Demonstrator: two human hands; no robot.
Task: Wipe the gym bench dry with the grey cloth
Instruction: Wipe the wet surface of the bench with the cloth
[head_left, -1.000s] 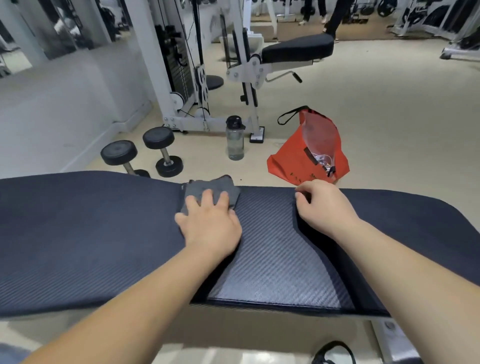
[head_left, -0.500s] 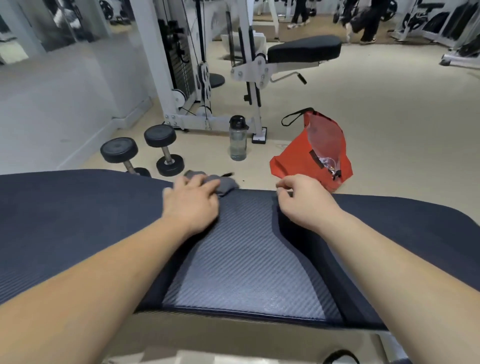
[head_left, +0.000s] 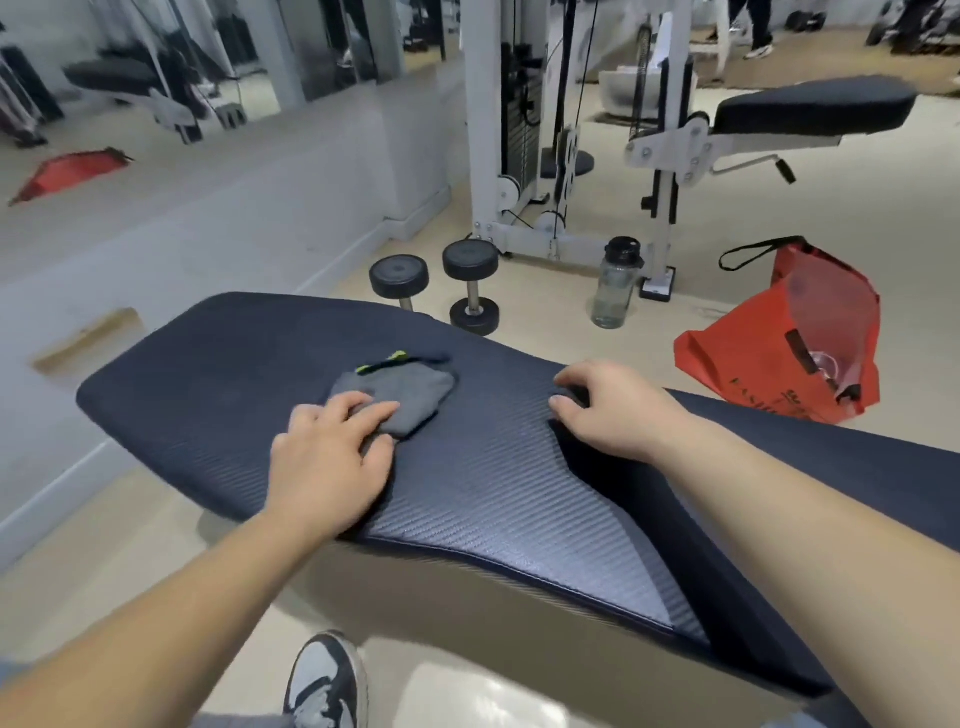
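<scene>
Beige gym floor behind, w/ two black dumbbells (head_left: 470, 257), clear plastic water bottle w/ black lid (head_left: 615, 291) and red plastic bag (head_left: 779, 353). Across foreground, dark navy ribbed padded desk (head_left: 234, 374). Flat on desk top, toward far edge, L of seam: grey folded cloth (head_left: 410, 389) w/ lime-green tag. L grip (head_left: 332, 462) spread flat, fingertips pressing cloth's near corner. R grip (head_left: 618, 410) apart to R, fingers loosely bent, tips touching desk at seam, nothing held

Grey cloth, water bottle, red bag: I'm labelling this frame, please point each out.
Grey cloth (head_left: 402, 389), head view, middle of its uncovered fabric.
Water bottle (head_left: 615, 293), head view, clear body under the black cap.
Red bag (head_left: 737, 358), head view, lower left of its red side.
</scene>
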